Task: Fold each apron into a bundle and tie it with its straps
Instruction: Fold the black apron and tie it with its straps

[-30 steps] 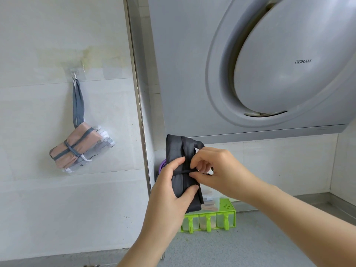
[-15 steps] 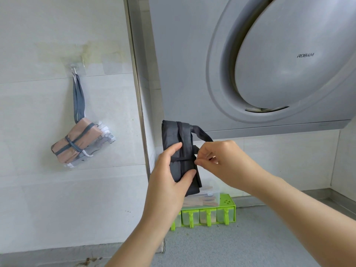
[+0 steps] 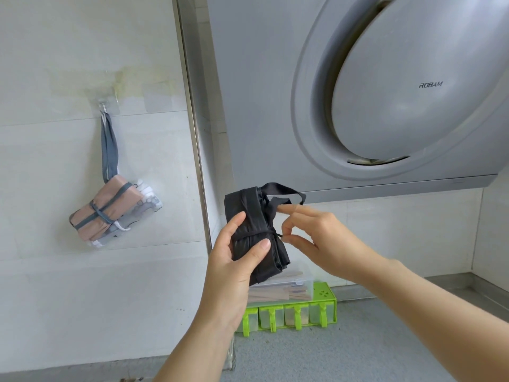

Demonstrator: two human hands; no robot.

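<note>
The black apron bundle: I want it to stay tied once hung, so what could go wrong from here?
The thin strap circles the black apron bundle only once, and the right hand pinches just its short end; if that slips, the wrap may loosen. The left hand holds the lower half only, so the top folds could splay. The neck loop hangs free and might snag.
</note>
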